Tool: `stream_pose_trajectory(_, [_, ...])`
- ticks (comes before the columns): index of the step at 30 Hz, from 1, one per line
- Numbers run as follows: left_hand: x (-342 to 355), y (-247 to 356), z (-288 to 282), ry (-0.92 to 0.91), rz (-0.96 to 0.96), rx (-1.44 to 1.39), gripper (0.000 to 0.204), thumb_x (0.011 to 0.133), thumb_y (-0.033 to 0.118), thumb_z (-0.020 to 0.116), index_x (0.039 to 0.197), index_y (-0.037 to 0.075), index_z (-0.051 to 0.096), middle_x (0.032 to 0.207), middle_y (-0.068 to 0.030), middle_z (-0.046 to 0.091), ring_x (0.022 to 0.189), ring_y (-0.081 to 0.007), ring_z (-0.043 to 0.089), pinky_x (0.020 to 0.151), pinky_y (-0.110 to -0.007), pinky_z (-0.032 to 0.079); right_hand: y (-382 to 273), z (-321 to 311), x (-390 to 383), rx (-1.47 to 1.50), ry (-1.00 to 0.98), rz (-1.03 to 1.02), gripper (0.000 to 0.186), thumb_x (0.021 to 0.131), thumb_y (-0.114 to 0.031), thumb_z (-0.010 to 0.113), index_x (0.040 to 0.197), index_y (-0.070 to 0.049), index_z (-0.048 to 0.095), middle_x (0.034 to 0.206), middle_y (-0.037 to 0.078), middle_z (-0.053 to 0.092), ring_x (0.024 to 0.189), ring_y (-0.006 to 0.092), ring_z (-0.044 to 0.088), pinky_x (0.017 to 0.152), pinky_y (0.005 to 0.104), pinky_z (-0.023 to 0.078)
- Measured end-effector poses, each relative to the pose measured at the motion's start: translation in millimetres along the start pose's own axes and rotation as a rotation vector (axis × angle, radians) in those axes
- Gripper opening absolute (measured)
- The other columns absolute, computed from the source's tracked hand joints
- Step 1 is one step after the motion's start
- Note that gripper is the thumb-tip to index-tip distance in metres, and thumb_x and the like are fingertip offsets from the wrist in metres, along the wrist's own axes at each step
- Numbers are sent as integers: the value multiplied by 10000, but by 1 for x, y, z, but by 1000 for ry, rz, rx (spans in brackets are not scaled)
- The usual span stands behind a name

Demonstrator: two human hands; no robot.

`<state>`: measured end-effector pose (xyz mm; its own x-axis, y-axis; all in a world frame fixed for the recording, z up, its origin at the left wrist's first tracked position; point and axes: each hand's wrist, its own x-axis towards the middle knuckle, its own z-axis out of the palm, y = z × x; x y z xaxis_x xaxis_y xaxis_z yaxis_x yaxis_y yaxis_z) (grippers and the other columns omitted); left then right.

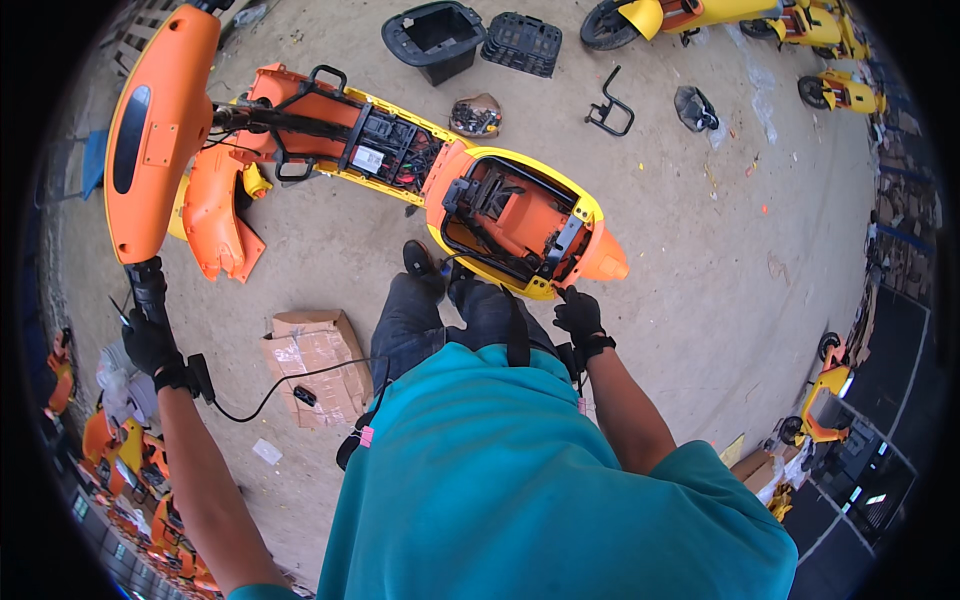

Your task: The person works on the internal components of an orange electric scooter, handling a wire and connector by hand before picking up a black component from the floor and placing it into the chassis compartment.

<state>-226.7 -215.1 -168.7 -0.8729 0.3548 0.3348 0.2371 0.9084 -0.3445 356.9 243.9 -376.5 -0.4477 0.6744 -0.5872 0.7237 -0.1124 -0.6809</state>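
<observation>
A partly stripped electric scooter in orange and yellow (597, 205) stands across in front of me, its seat off and its inner bay open. At the far left is its orange handlebar cover (160, 145), with a black handlebar grip (148, 283) below. My left hand (150, 345), in a black glove, is closed around the end of that grip. A thin metallic piece juts out by its fingers; whether it is a lever or a tool I cannot make out. My right hand (578, 313), also gloved, is curled at the yellow rim near the scooter's tail; what its fingers hold is hidden.
A flattened cardboard box (318, 350) lies by my legs. Orange body panels (215, 220) rest left of the scooter. Beyond it are a black tub (436, 45), a black crate-like tray (522, 45), a bag of small parts (476, 116) and a bent black metal frame (611, 105). Other scooters stand around.
</observation>
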Motion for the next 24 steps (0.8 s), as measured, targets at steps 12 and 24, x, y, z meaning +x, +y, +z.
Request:
stream_pose_trajectory(12, [-1, -1, 0, -14, -22, -21, 284, 829, 356, 541, 928, 92, 566, 799, -205, 581, 739, -399, 586, 587, -466, 449, -39, 9, -7, -826, 352, -374, 175, 779, -212, 631, 856, -70, 565, 692, 162, 590, 650, 364, 575, 576, 468, 452])
stream_pose_trajectory(24, [-1, 1, -2, 0, -4, -8, 291, 833, 359, 536, 918, 82, 566, 788, -217, 578, 740, -403, 583, 588, -471, 443, 0, -7, 3, -443, -36, -231, 261, 821, -253, 616, 916, -20, 546, 683, 64, 597, 499, 156, 556, 436, 310, 460])
